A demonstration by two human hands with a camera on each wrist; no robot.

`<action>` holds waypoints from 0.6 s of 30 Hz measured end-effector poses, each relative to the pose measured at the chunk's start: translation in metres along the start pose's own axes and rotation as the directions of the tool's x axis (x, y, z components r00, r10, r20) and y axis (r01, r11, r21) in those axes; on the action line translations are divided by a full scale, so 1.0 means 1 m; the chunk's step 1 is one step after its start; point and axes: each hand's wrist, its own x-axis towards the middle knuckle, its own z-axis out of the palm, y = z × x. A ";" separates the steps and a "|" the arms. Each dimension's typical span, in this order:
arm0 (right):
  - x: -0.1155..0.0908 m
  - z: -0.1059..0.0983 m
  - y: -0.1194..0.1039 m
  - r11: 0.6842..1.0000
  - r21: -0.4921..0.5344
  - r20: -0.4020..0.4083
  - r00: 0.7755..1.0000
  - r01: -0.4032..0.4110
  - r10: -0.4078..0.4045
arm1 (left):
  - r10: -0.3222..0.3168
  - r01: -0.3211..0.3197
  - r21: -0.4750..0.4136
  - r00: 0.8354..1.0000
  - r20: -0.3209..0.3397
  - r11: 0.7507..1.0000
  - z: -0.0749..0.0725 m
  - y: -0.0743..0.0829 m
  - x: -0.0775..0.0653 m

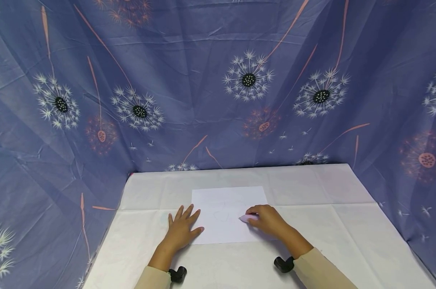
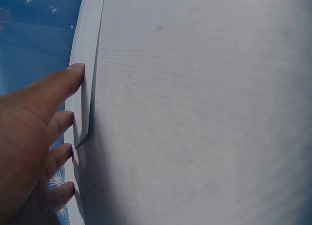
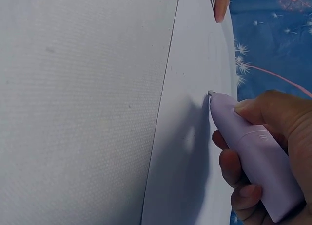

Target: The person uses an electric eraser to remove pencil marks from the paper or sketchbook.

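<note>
A white sheet of paper point(image 1: 229, 200) lies on the white-covered table, with faint curved lines point(image 1: 222, 215) drawn near its middle. My left hand point(image 1: 182, 228) rests on the sheet's left edge, fingers spread; the left wrist view shows the thumb point(image 2: 73, 81) over the paper's corner area. In my right hand point(image 1: 270, 220) I grip a thick lilac pen-shaped tool point(image 3: 253, 147) with a narrow metal tip. Its tip points left and sits at or just above the paper; exact contact I cannot tell. The right thumb presses along the tool's top, and the other fingers curl beneath.
The white tablecloth point(image 1: 333, 224) has fold creases and reaches the table's back edge. Behind and at both sides hangs a blue curtain point(image 1: 203, 88) printed with dandelions. Black wrist devices point(image 1: 284, 265) show below both hands.
</note>
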 end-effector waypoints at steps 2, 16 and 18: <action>0.001 0.001 0.001 1.000 -0.005 -0.001 1.000 -0.009 0.009 | 0.000 0.000 0.001 1.000 -0.001 1.000 0.000 0.000 0.000; 0.002 0.001 0.003 1.000 0.013 -0.007 1.000 0.025 -0.025 | 0.010 -0.010 0.000 1.000 0.001 1.000 -0.001 0.000 -0.002; 0.001 0.001 0.003 1.000 0.010 -0.003 1.000 0.024 -0.024 | 0.011 -0.011 0.005 1.000 0.002 1.000 -0.001 0.000 -0.002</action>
